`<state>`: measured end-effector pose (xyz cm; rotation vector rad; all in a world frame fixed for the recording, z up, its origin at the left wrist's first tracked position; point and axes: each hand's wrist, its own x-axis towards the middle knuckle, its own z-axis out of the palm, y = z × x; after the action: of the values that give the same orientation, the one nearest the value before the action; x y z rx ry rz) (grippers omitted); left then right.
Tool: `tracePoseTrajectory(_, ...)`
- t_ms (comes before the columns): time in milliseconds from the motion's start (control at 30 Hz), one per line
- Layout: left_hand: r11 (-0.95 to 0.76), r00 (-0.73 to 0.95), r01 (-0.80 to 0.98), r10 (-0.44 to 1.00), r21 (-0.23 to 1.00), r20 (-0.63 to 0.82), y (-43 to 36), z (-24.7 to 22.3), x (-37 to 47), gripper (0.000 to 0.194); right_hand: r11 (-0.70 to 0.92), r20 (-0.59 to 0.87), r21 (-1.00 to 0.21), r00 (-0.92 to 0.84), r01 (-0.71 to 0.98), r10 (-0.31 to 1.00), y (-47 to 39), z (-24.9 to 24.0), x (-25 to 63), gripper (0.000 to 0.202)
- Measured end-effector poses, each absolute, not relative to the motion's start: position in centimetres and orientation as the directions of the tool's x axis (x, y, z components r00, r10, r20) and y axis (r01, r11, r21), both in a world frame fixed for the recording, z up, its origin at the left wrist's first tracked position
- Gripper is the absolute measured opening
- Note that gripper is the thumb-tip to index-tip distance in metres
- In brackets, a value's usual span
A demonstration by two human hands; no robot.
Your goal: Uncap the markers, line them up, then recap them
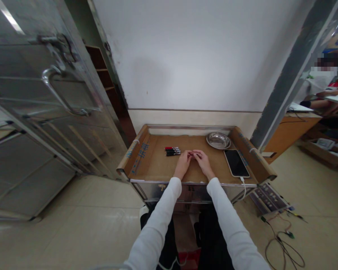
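Over the cardboard-lined cart top (152, 165), my left hand (183, 163) and my right hand (203, 162) meet at the fingertips. Both are closed in a pinch; a small reddish spot shows between them, too small to name. Just left of my left hand lie several markers (172, 151) side by side, red at the back and black toward the front. To the right of my right hand are a phone (236, 163), screen up with a white cable plugged in, and, farther back, a round metal dish (218, 140).
Cardboard flaps (133, 152) line the cart's sides. A white wall panel (191, 56) rises behind it, and a metal door (53, 90) stands at left. Cables (283, 243) lie on the floor at right. A person (321, 82) sits at the far right.
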<state>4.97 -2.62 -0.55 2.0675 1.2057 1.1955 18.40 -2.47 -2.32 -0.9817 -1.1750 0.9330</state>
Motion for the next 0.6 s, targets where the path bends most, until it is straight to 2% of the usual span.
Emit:
tracePoseTrajectory(167, -0.449, 0.209, 0.722, 0.867, 0.526, 0.453, -3.02, -0.23, 5.02, 0.014, 0.344, 0.324, -0.938, 0.254, -0.037, 0.911, -2.51, -2.28, 18.47, 0.031)
tracePoseTrajectory(300, -0.422, 0.225, 0.828, 0.853, 0.368, 0.470, -3.32, -0.17, 5.14, 0.016, 0.348, 0.355, -0.935, 0.193, 0.068, 0.915, -2.52, -2.41, 18.18, 0.025)
tracePoseTrajectory(467, -0.353, 0.170, 0.881, 0.858, 0.315, 0.485, -3.46, 0.01, 5.29, 0.016, 0.380, 0.410, -0.894, 0.095, 0.235, 0.907, -2.55, -2.73, 17.88, 0.024)
tracePoseTrajectory(600, -0.279, 0.130, 0.922, 0.876, 0.268, 0.464, -3.32, 0.37, 5.77, 0.017, 0.383, 0.486, -0.774, 0.085, 0.505, 0.870, -2.66, -2.86, 17.90, 0.030)
